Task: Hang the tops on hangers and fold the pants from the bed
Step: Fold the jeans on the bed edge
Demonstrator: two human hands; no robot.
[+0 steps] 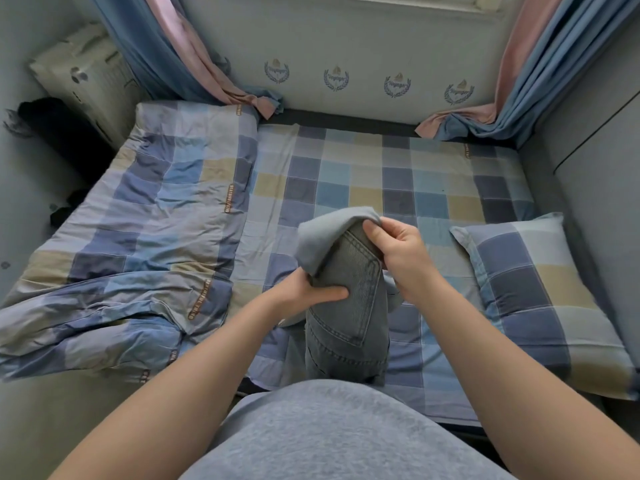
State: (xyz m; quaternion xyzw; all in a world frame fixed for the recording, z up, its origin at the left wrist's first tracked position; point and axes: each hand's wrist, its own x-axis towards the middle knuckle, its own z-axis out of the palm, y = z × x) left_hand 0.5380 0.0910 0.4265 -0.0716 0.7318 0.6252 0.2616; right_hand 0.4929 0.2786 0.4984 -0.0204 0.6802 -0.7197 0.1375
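Grey-blue denim pants [349,306] are lifted above the near middle of the bed [363,174], their lower part hanging toward the bed's front edge. One end is turned inside out, showing a pale lining [322,233]. My left hand [311,292] grips the denim from the left, thumb lying across the fabric. My right hand [394,244] pinches the turned-back edge at the top. No tops or hangers are in view.
A rumpled checked quilt [145,237] covers the bed's left half, and a matching pillow [540,292] lies at the right. Blue and pink curtains [194,64] hang at both far corners. A cardboard box [86,77] stands beyond the left side.
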